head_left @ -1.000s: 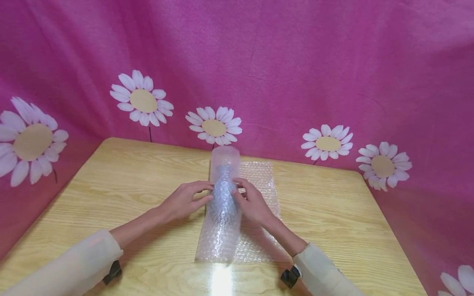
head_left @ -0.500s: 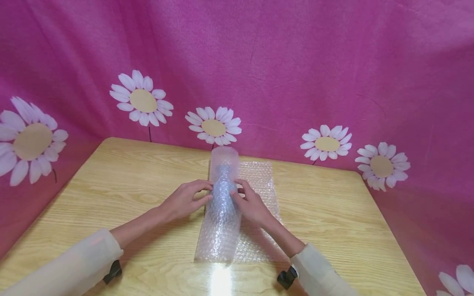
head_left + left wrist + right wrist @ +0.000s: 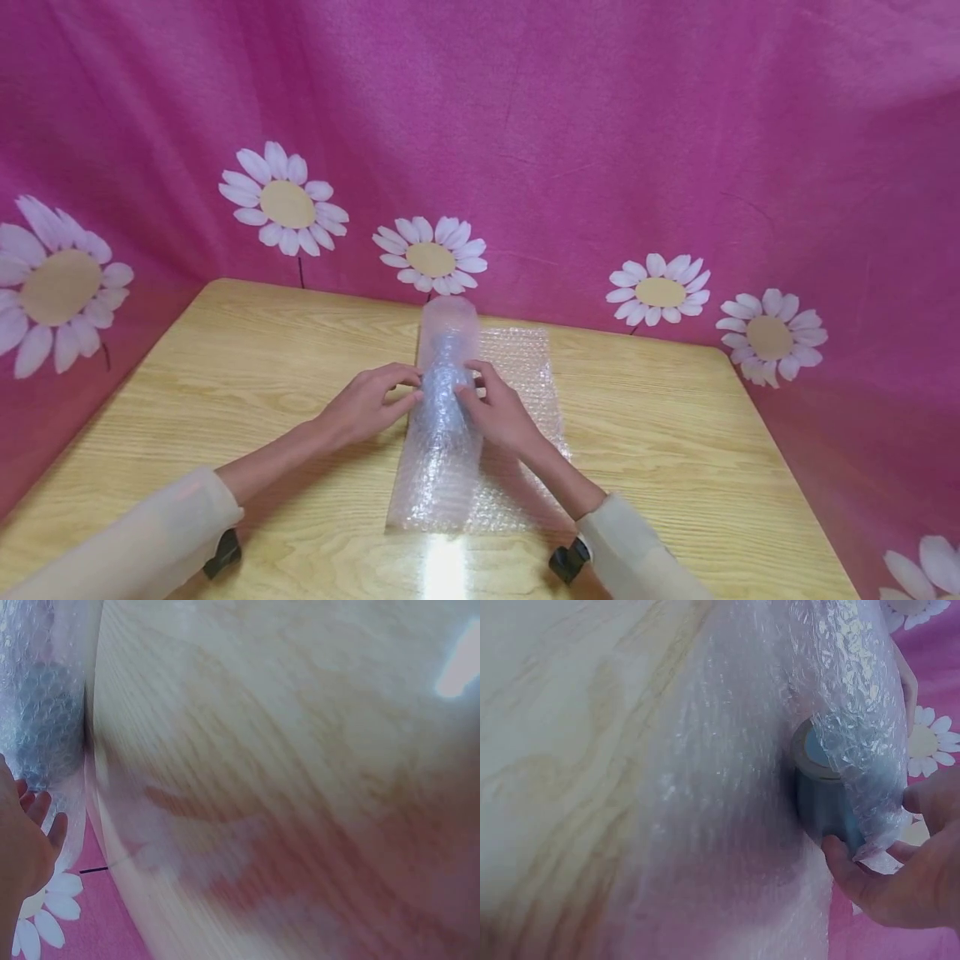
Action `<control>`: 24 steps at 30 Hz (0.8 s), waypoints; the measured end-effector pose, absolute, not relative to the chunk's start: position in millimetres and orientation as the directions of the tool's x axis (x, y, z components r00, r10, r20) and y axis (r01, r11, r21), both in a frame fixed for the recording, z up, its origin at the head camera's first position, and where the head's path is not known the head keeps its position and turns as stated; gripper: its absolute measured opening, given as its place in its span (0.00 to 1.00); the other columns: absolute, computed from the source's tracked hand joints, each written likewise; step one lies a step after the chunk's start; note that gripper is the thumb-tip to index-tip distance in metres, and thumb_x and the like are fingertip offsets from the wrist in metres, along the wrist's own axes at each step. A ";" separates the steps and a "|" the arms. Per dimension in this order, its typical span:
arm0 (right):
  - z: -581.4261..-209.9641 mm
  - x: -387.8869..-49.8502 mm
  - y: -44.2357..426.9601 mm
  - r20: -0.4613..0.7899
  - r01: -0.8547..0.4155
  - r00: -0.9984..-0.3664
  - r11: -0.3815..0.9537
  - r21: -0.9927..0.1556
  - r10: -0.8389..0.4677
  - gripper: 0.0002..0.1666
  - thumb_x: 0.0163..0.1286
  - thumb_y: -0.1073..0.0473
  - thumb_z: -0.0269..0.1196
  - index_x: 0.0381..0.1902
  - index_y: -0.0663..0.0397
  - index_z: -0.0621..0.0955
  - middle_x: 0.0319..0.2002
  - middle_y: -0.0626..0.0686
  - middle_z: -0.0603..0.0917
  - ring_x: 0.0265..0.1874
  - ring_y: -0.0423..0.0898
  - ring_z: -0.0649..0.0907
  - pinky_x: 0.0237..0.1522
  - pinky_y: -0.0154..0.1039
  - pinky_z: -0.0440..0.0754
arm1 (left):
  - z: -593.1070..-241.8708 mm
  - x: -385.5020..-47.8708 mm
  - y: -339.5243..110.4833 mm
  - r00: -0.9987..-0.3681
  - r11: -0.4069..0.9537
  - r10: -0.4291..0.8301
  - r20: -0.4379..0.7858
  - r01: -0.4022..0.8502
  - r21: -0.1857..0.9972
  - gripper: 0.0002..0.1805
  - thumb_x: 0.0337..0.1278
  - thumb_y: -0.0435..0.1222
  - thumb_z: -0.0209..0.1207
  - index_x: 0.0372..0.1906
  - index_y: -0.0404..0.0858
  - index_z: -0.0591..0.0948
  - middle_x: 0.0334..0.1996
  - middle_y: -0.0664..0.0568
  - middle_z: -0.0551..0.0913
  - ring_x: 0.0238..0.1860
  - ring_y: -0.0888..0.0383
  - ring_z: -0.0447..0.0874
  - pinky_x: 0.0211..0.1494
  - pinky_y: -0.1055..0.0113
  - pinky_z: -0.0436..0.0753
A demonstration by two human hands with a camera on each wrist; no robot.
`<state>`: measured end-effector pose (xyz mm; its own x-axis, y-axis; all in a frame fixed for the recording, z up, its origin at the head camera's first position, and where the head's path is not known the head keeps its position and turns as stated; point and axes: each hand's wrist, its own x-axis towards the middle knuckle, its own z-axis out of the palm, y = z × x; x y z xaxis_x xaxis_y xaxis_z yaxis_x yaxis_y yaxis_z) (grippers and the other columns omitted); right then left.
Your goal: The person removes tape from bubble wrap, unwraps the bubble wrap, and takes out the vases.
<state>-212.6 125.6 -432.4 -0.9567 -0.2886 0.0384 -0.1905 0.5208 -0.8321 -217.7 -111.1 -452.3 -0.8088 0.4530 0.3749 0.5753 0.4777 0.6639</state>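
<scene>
A blue-grey bottle-shaped object [image 3: 829, 802] lies inside a sheet of bubble wrap [image 3: 517, 417], its narrow end pointing away from me. In the right wrist view its round, rimmed base shows under the wrap's edge; elsewhere the plastic covers it. My right hand [image 3: 501, 414] holds the rolled part from the right, thumb on top of the wrap and fingers at the side of the object. On the opposite side, my left hand [image 3: 367, 404] touches the roll with loosely bent fingertips. The left wrist view shows those fingers [image 3: 37, 806] spread beside the wrapped object.
The wooden table [image 3: 645, 467] carries the wrap near its middle, and a flat length of the sheet extends to the right of the roll. Behind and at both sides hangs a pink cloth [image 3: 547, 150] with large daisies. Light glares on the table's front [image 3: 444, 567].
The roll with the object inside has shifted slightly left, and both hands have moved along with it. More of the flat wrap shows on the right.
</scene>
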 end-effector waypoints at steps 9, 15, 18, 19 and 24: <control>-428.1 -215.6 109.1 0.086 -0.273 -0.945 0.620 -0.735 -0.314 0.30 0.73 0.49 0.60 0.68 0.54 0.71 0.43 0.56 0.76 0.37 0.48 0.76 0.36 0.43 0.78 | -455.2 -214.2 -119.0 -0.854 0.514 0.394 0.339 0.511 0.689 0.07 0.66 0.38 0.63 0.44 0.41 0.85 0.53 0.46 0.84 0.56 0.47 0.81 0.51 0.57 0.85; -425.2 -211.0 103.4 0.070 -0.271 -0.948 0.676 -0.685 -0.309 0.30 0.73 0.47 0.60 0.68 0.50 0.70 0.42 0.55 0.71 0.32 0.48 0.74 0.33 0.43 0.76 | -456.1 -214.5 -120.3 -0.861 0.525 0.388 0.328 0.499 0.689 0.04 0.65 0.38 0.64 0.39 0.42 0.85 0.49 0.48 0.85 0.55 0.48 0.82 0.50 0.60 0.85; -424.6 -210.0 105.3 0.069 -0.271 -0.947 0.666 -0.695 -0.314 0.28 0.75 0.47 0.56 0.69 0.50 0.70 0.44 0.56 0.72 0.35 0.48 0.75 0.36 0.44 0.77 | -455.6 -214.9 -119.1 -0.862 0.541 0.384 0.330 0.500 0.676 0.05 0.64 0.39 0.65 0.39 0.42 0.84 0.47 0.49 0.86 0.53 0.50 0.83 0.50 0.60 0.85; -424.7 -210.0 106.2 0.070 -0.274 -0.945 0.659 -0.701 -0.319 0.27 0.77 0.47 0.54 0.69 0.50 0.70 0.44 0.57 0.72 0.36 0.48 0.76 0.38 0.45 0.78 | -455.4 -215.0 -118.7 -0.863 0.551 0.380 0.331 0.499 0.669 0.05 0.64 0.40 0.65 0.38 0.42 0.84 0.46 0.50 0.86 0.52 0.50 0.83 0.50 0.59 0.85; -426.2 -211.6 109.4 0.109 -0.310 -0.934 0.621 -0.720 -0.340 0.25 0.78 0.52 0.50 0.69 0.54 0.71 0.50 0.61 0.75 0.43 0.50 0.78 0.45 0.49 0.80 | -453.8 -216.1 -115.8 -0.865 0.598 0.361 0.348 0.501 0.625 0.07 0.61 0.42 0.67 0.36 0.42 0.83 0.40 0.53 0.85 0.46 0.52 0.85 0.47 0.58 0.85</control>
